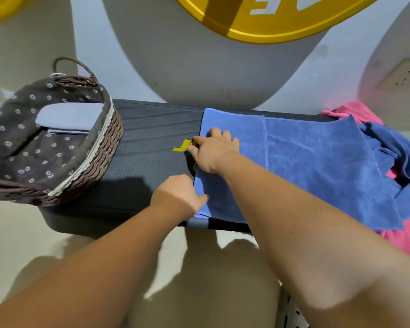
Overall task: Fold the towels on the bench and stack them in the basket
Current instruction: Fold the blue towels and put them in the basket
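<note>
A blue towel (305,159) lies spread flat on the dark bench (147,147), folded over once with a stitched hem across its middle. My left hand (178,195) pinches the towel's left edge near the front corner. My right hand (213,150) grips the same left edge farther back, fingers curled over it. At the bench's left end stands a wicker basket (104,143) with a flowered brown lining, holding a folded pale blue towel (69,117).
A heap of unfolded towels, dark blue (398,147) and pink (350,111), lies at the bench's right end, and pink cloth hangs over the front there. Behind the bench is a wall with a socket (405,75). Tan floor lies below.
</note>
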